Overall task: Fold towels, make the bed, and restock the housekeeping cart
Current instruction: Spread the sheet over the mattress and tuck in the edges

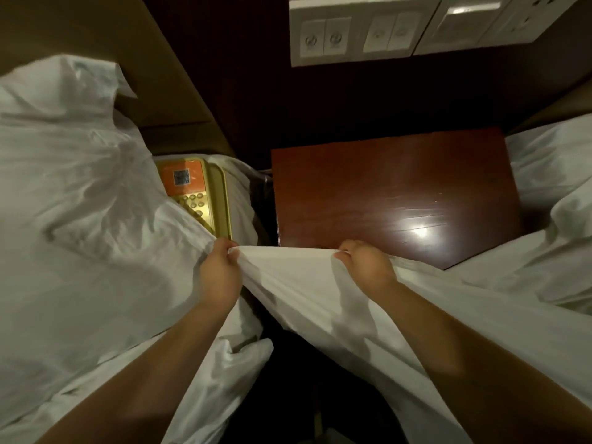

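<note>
A white sheet is gripped at its edge by the left hand and the right hand, the fingers of both curled tightly round the cloth. The edge is held taut between them, just in front of a wooden nightstand. A yellow telephone is partly covered by bedding on the left.

Left hand and right hand each grip the edge of a white sheet, stretched taut between them. Beyond the hands: dark wooden nightstand. Left, beige telephone partly under rumpled bedding. Switch panel on the wall above.
</note>
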A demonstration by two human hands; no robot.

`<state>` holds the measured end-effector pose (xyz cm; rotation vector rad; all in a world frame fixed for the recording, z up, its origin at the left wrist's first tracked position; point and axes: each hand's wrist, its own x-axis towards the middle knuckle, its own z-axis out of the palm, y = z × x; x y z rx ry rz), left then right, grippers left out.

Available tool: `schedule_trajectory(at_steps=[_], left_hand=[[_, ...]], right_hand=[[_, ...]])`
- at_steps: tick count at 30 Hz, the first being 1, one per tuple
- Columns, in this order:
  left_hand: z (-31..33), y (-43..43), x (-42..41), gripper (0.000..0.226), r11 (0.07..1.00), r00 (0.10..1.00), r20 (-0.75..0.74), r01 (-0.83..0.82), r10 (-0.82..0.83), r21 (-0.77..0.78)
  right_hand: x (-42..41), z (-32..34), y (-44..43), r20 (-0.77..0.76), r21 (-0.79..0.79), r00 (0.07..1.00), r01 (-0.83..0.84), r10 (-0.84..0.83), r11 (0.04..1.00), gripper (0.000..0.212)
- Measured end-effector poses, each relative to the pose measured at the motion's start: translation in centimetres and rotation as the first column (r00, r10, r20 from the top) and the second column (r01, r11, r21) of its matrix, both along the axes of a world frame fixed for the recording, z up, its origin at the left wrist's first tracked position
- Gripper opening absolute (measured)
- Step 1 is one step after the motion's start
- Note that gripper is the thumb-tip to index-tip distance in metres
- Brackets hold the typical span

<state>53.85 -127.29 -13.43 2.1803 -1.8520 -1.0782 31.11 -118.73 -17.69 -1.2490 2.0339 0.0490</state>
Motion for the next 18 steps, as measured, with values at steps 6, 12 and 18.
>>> schedule_trajectory(at_steps=[6,12,18], left_hand=[[-2.2,-0.3,1.4,0.02,0.999,1.0,0.013,-0.023,0.023,0.022],[-3.5,-0.2,2.8,0.018,1.0,0.999,0.033,0.007,-0.008,0.015],[-4.7,-0.1,3.3,0.018,0.998,0.995,0.072,0.066,-0.067,0.016]], right_hand=[[0.8,-2.3,1.7,0.209,0.158,0.975,0.039,-0.073,0.987,0.031],[-1.8,-1.4,5.9,0.3,0.131,0.935,0.158,-0.191,0.979,0.019],[-2.4,-2.3,4.8,0.029,-0.059,0.995,0.102,-0.1,0.993,0.03]])
